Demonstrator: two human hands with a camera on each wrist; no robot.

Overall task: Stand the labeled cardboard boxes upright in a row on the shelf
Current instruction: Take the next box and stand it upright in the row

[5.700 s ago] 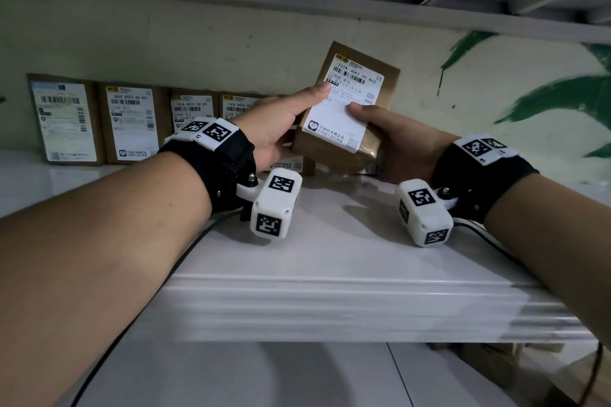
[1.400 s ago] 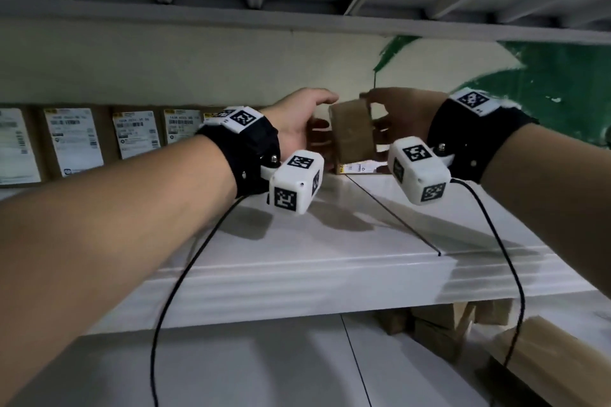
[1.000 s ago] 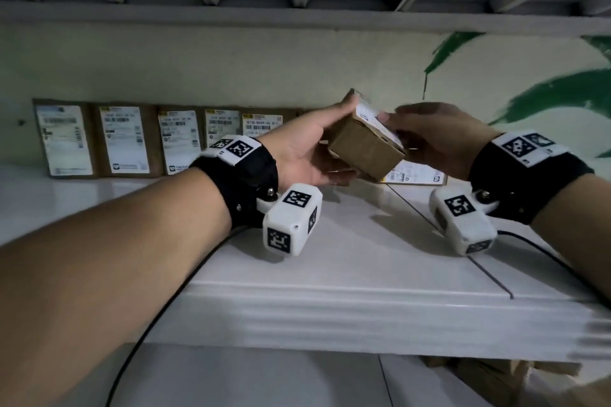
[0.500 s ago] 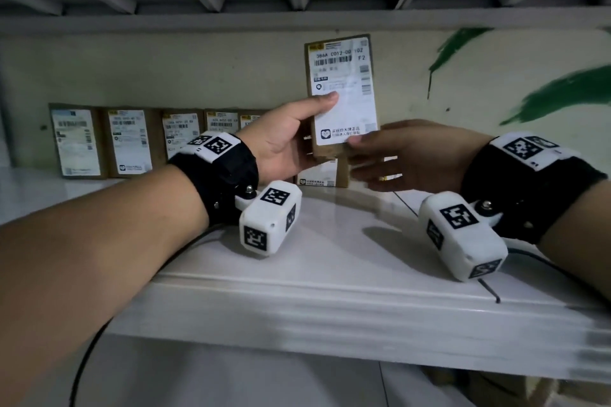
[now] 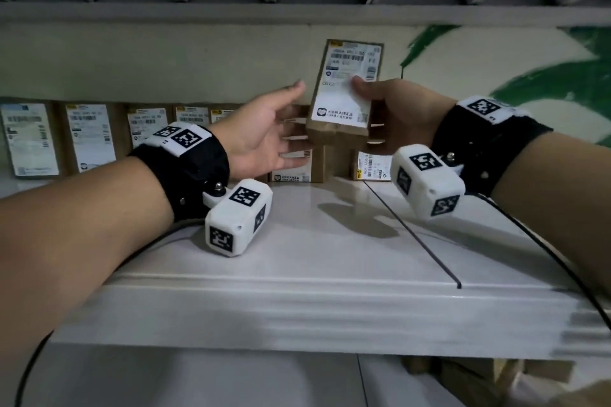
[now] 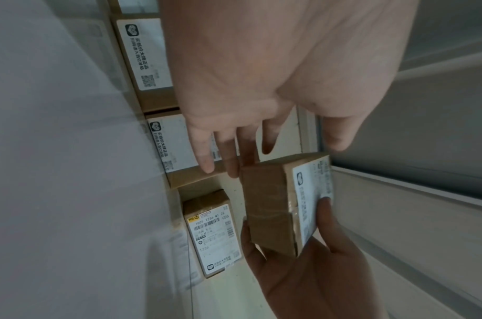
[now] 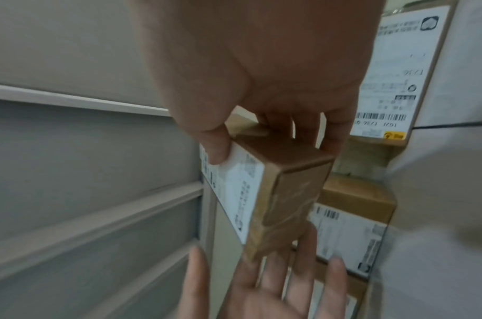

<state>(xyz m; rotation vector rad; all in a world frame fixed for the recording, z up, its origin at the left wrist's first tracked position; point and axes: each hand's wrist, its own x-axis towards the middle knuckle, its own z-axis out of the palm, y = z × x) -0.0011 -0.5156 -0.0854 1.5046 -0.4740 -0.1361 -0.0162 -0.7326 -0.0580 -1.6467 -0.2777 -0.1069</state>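
I see my right hand [image 5: 393, 116] gripping a labeled cardboard box [image 5: 344, 92] at the centre of the head view, thumb pressed on the white label, the other fingers curled behind the box; the box is upright, label facing me, lifted clear of the white shelf [image 5: 297, 241]; my left hand [image 5: 264, 135] sits just left of it with fingers straight and spread, thumb up near the box's left edge; in the left wrist view the fingertips [image 6: 231, 170] lie at the box's brown end, though I cannot tell whether they touch it; that hand clasps nothing.

Behind the hands, at mid-frame, one box stands upright [image 5: 294, 168] against the wall, and just right of it another box [image 5: 372, 167] is seen with its barcode label towards me; whether that one stands or lies flat I cannot tell; a row of upright labeled boxes [image 5: 89, 139] runs along the wall at the left of the frame, labels facing out, side by side; a green painted shape [image 5: 545, 82] marks the wall at upper right; a black cable [image 5: 562, 274] trails from the right wrist across the shelf.
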